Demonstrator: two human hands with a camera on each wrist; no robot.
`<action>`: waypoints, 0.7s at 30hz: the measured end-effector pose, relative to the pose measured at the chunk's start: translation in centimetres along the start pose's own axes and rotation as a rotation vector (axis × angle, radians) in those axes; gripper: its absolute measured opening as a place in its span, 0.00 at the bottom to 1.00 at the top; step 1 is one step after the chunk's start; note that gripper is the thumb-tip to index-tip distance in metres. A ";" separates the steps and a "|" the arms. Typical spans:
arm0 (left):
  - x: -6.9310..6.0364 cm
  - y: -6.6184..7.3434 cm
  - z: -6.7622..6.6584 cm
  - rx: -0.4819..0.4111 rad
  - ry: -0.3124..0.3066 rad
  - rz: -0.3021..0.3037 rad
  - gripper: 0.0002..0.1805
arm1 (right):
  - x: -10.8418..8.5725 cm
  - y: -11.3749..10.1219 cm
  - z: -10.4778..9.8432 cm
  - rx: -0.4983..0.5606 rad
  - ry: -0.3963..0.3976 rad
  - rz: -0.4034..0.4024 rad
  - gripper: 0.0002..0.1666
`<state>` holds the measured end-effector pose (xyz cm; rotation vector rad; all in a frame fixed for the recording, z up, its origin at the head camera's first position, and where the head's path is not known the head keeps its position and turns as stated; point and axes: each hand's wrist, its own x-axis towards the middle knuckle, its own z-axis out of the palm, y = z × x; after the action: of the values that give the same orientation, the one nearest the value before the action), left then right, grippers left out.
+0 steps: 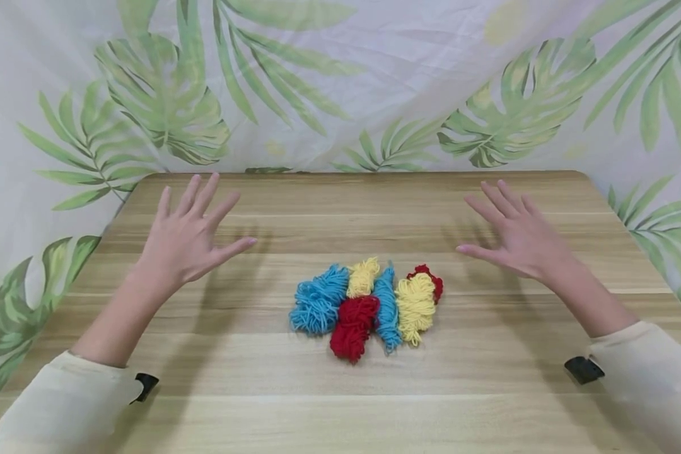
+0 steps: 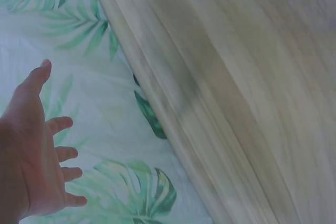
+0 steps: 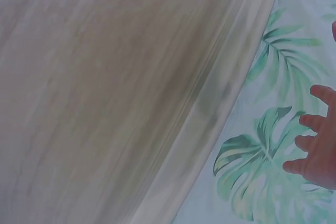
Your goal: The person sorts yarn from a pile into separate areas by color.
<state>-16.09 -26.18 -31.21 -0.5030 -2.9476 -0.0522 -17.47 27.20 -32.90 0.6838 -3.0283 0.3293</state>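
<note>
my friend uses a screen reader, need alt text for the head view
A person's left hand and right hand spread open over a wooden table, with blue, red and yellow yarn bundles clustered near the centre. A leaf-patterned cloth hangs behind.

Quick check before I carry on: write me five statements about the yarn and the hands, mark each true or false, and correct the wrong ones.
1. The left hand and the right hand both hold nothing. True.
2. In the head view, the yarn bundles lie on the wooden table. True.
3. There are only three bundles. False: there are six, two each of blue, yellow and red.
4. The bundle nearest the person is yellow. False: it is the front red bundle.
5. The slim blue bundle lies between the front red bundle and the larger yellow bundle. True.
</note>
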 end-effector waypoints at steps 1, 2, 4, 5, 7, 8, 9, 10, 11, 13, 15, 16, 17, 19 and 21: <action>0.1 0.3 0.1 0.000 -0.002 0.011 0.50 | 0.0 -0.2 0.0 0.002 0.004 -0.006 0.56; 0.1 0.5 0.2 0.000 -0.003 0.023 0.50 | 0.1 -0.4 0.1 0.004 0.007 -0.011 0.56; 0.2 1.1 0.2 0.000 -0.001 0.045 0.49 | 0.1 -0.7 0.2 0.011 0.019 -0.022 0.55; 0.2 1.4 0.1 -0.002 -0.003 0.055 0.49 | 0.2 -0.8 0.3 0.013 0.026 -0.030 0.54; 0.2 1.9 0.2 -0.009 0.004 0.079 0.49 | 0.3 -1.1 0.4 0.023 0.041 -0.044 0.53; 0.2 2.3 0.1 -0.017 0.008 0.090 0.48 | 0.3 -1.2 0.5 0.029 0.044 -0.050 0.52; 0.3 2.6 0.2 -0.025 0.014 0.104 0.48 | 0.3 -1.3 0.6 0.036 0.046 -0.058 0.51; 0.3 2.9 0.2 -0.036 0.019 0.117 0.48 | 0.3 -1.4 0.7 0.040 0.045 -0.066 0.51; 0.4 3.3 0.2 -0.051 0.019 0.127 0.47 | 0.3 -1.6 0.7 0.048 0.044 -0.073 0.50; 0.5 3.9 0.2 -0.076 0.026 0.152 0.46 | 0.3 -1.9 0.7 0.062 0.044 -0.088 0.49; 0.6 4.6 0.1 -0.091 0.020 0.173 0.45 | 0.3 -2.2 0.7 0.072 0.052 -0.108 0.49; 0.7 4.9 0.0 -0.099 0.014 0.181 0.44 | 0.3 -2.3 0.7 0.075 0.060 -0.118 0.48; 0.7 5.2 -0.1 -0.107 0.008 0.188 0.44 | 0.4 -2.5 0.7 0.078 0.068 -0.128 0.48; 0.8 5.7 -0.1 -0.117 0.002 0.208 0.44 | 0.4 -2.7 0.8 0.081 0.078 -0.144 0.47; 0.9 6.1 0.0 -0.130 0.003 0.235 0.43 | 0.5 -3.0 0.8 0.084 0.082 -0.155 0.46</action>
<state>-14.89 -20.15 -31.01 -0.8619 -2.8719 -0.2184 -16.61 24.18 -33.07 0.8811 -2.8767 0.4690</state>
